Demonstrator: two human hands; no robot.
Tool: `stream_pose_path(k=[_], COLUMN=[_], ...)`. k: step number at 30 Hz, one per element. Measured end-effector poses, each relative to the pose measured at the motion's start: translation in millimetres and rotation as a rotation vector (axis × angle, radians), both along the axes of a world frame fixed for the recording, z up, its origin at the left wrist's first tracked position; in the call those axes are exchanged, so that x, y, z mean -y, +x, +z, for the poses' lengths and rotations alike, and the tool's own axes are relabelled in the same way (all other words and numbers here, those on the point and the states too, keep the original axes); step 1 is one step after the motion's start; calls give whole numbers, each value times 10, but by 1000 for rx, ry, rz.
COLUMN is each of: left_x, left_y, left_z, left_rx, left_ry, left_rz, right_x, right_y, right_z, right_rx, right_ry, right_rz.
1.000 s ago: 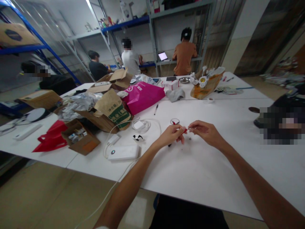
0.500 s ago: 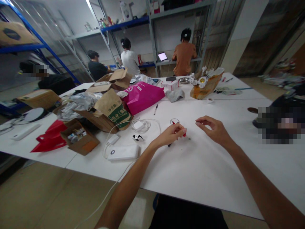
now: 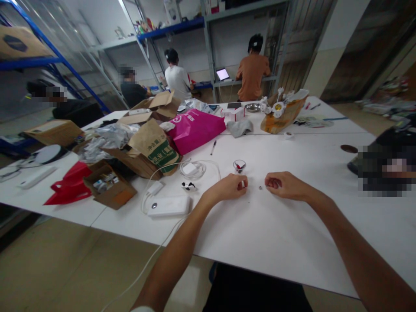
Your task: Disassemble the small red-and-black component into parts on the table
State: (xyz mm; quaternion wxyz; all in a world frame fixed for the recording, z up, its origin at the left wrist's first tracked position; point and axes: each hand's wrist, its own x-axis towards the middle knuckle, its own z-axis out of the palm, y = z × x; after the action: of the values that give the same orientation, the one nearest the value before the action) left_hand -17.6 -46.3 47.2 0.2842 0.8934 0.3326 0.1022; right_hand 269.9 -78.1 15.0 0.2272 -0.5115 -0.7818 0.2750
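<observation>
"Lying between the left hand (image 3: pixel 230 187) and the right hand (image 3: pixel 283 184), what's that small grey piece (image 3: pixel 260 188)?"

"Too small to name; it's on the counter (image 3: pixel 260 242), just beside the right hand."

"Are the hands holding anything?"

"Both are curled inward, but I can't tell whether either grips something."

"And around them?"

"A clear bowl (image 3: pixel 234 165) with red and dark bits (image 3: pixel 240 167) just beyond the left hand, a flat white box (image 3: pixel 170 206) to that hand's left, and a pink bag (image 3: pixel 196 130) farther off beyond it."
</observation>
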Motion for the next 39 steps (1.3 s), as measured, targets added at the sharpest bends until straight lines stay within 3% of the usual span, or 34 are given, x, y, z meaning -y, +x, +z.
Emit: stream_pose_path(k=[10,21,24,27,33,39], left_x=[-1,-10,-14,-61,-279,-404], left_y=[-50,-94,-84,-77,-115,-138], left_z=[65,81,121,154,134,18], left_rx=[-157,-77,88,386,979,1138], left_ry=[30,57,34,-64,-189,-236], left_rz=[42,41,67,134,497,665], right_x=[-1,22,34,18,-93,-171], right_y=[-21,-67,-45,19,137,178], right_z=[36,31,81,140,170,118], right_rx=[67,40,6,-96,-628,-851], right_ry=[-53,-19,24,124,287,324], right_rz=[7,20,-13,-118,-496,-612])
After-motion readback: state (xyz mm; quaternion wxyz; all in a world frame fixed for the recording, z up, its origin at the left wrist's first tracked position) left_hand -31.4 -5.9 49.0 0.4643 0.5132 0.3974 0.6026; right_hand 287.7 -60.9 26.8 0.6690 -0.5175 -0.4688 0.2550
